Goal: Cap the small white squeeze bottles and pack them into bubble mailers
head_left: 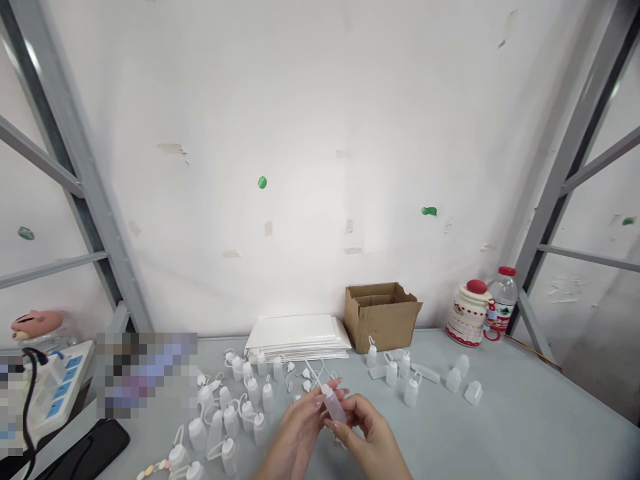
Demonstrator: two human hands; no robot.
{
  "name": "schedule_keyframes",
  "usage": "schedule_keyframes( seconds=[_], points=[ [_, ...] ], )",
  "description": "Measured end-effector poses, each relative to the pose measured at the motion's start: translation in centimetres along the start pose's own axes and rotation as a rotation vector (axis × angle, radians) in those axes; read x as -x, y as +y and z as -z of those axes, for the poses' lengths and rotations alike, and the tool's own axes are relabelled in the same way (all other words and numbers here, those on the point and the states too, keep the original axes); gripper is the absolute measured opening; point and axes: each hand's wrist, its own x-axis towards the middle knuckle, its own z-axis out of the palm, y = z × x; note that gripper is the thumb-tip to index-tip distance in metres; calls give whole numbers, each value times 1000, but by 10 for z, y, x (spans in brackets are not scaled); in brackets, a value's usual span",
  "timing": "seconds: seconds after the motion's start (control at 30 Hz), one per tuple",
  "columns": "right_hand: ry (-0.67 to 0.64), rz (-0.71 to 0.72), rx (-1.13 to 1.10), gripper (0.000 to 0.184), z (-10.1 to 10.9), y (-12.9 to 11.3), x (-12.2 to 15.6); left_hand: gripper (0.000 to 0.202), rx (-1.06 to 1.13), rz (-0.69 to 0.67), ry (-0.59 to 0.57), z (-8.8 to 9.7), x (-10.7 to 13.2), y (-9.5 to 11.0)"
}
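Observation:
Both my hands meet low in the middle of the view over a grey table. My left hand and my right hand pinch one small translucent plastic squeeze bottle between their fingertips, tilted, its top pointing up-left. Several similar small white bottles with tethered caps stand and lie on the table just left of and behind my hands. A few more bottles stand to the right, beyond my right hand.
A stack of white flat bags lies at the back by the wall, beside an open cardboard box. A lidded mug and a water bottle stand at the far right. A power strip and a black phone are at the left.

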Motion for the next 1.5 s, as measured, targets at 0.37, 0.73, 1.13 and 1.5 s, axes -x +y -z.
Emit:
schedule_keyframes(
  seconds=[0.37, 0.73, 1.13, 1.5],
  points=[
    [55, 46, 110, 25, -1, 8, 1, 30, 24, 6, 0, 1, -4, -5],
    [246, 382, 391, 21, -8, 18, 8, 31, -3, 7, 20, -3, -1, -5],
    [188, 100, 140, 33, -9, 11, 7, 32, 122, 104, -55, -2, -1, -4],
    [-6, -182, -312, 41, -9, 12, -4, 31, 145, 149, -12, -2, -1, -4]
  ],
)
